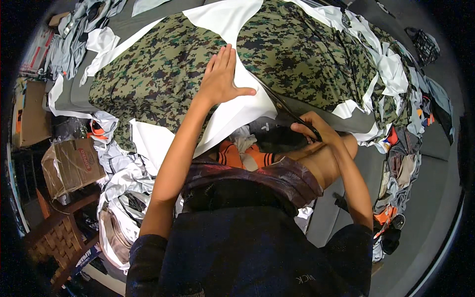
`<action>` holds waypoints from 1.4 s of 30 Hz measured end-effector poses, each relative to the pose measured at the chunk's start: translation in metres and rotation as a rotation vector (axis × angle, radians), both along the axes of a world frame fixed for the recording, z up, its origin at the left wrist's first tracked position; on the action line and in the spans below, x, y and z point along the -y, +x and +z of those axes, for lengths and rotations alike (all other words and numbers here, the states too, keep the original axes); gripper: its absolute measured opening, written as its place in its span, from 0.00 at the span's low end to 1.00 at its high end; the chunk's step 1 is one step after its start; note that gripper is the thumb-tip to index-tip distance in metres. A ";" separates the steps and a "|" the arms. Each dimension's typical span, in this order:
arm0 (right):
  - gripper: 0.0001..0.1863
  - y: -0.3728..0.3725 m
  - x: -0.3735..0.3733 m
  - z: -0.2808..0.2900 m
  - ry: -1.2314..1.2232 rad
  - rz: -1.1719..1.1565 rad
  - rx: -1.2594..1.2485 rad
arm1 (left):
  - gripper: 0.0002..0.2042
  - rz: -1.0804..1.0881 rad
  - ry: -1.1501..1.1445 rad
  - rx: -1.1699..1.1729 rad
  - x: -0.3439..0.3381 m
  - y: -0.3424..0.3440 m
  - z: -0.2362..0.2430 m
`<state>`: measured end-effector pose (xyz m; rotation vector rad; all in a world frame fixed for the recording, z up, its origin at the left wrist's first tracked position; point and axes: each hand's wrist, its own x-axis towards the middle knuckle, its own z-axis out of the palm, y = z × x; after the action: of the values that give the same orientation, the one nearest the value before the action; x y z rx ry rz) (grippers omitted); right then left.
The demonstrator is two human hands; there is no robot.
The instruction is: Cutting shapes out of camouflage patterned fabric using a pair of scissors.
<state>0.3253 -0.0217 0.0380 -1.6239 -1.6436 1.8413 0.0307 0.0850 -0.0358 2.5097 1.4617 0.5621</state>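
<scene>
So the left hand (220, 81) is lying flat on the fabric, palm down, fingers pretty much together and pointing away from the body, with the thumb stuck out to the side. It's sitting where the camo cloth (153, 64) meets a white wedge of cloth (242, 109), fingers mostly over the camo side and the thumb across the white. It isn't pinching anything.

The right hand (319, 129) is curled around the handles of what look like long dark scissors (298, 119). They angle up and to the left, with the blade end near the edge of the white wedge and the right-hand stretch of camo. Can't really tell if the blades are apart or together, too thin and dark there.

The camo is spread wide in front of the person, over a grey padded surface (420, 193), with white bits around its edges. Below the wedge there's some black cloth (277, 138) and a pair of orange socks (262, 157) with black stripes on the person's feet. Off to the left: a heap of white cloth (123, 198), a taped cardboard box (81, 166) and a woven chair (59, 242). Over on the right, a messy row of mixed scraps (396, 213)
</scene>
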 end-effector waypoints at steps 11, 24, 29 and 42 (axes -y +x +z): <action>0.25 0.002 0.003 -0.005 0.058 0.028 0.022 | 0.62 -0.006 0.009 0.000 -0.002 -0.001 -0.001; 0.24 0.001 0.009 -0.006 -0.008 -0.005 0.094 | 0.63 0.000 -0.011 -0.004 -0.001 0.001 0.000; 0.23 0.001 0.009 -0.008 0.012 0.011 0.053 | 0.63 0.001 -0.009 0.009 -0.001 -0.001 -0.001; 0.27 -0.004 0.015 -0.004 0.029 -0.041 0.054 | 0.62 -0.006 -0.001 0.012 -0.001 -0.001 0.000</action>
<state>0.3213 -0.0365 0.0345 -1.6963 -1.6375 1.7609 0.0296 0.0856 -0.0353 2.5046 1.4498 0.5744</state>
